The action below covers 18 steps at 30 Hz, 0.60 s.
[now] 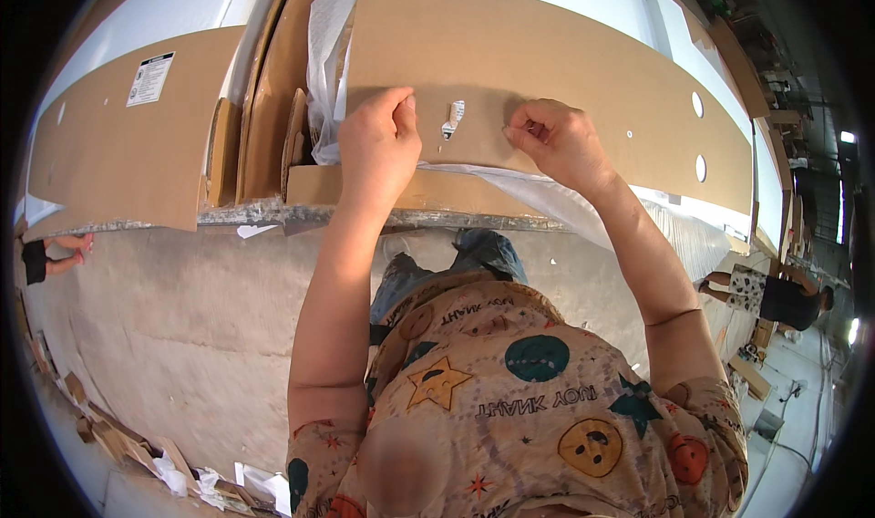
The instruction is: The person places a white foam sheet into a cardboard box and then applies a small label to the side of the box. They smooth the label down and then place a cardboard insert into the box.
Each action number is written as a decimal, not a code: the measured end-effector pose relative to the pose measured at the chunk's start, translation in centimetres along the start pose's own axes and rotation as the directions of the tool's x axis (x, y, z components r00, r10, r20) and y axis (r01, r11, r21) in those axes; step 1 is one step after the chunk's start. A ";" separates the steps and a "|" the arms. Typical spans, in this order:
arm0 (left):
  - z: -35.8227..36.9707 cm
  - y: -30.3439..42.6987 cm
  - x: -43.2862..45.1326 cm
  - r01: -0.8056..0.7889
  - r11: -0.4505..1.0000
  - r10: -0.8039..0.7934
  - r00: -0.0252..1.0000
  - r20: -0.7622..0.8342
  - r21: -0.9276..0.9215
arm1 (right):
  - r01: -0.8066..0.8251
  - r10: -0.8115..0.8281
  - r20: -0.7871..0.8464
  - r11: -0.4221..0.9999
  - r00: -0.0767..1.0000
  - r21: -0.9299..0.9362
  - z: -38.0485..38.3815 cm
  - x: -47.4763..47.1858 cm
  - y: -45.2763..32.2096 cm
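Before me lies a brown cardboard sheet (478, 46) with round holes at its right end. On it, between my hands, is a small torn scrap of printed label (452, 120). My left hand (383, 135) is over the sheet's left part, thumb and forefinger pinched together. To the right of the scrap, my right hand (557, 138) has its fingers curled and thumb against the forefinger. Whether either hand pinches something small cannot be told. White foam wrap (328, 60) shows along the sheet's left side and under its front edge.
Another cardboard sheet (130, 142) with a warning label (150, 78) lies at left, with upright cardboard pieces (273, 94) between the two. One person (786, 299) stands at far right; another person's arms (65, 252) show at far left. Cardboard scraps (123, 443) lie on the floor.
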<state>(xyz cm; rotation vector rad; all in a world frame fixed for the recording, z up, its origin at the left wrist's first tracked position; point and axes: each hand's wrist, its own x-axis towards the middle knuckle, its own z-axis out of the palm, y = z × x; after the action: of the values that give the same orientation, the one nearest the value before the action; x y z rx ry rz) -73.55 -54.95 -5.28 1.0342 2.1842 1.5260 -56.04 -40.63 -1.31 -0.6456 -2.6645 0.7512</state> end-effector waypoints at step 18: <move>-0.3 -0.6 0.1 -0.051 0.997 0.050 0.998 0.028 0.050 | -0.192 0.189 0.035 0.977 0.981 0.090 -0.2 0.5 0.3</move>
<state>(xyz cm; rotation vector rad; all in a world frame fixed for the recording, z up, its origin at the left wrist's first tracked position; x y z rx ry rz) -74.05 -55.22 -5.66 1.1267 2.2059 1.4762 -56.27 -40.10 -1.18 -0.8810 -2.5983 0.9341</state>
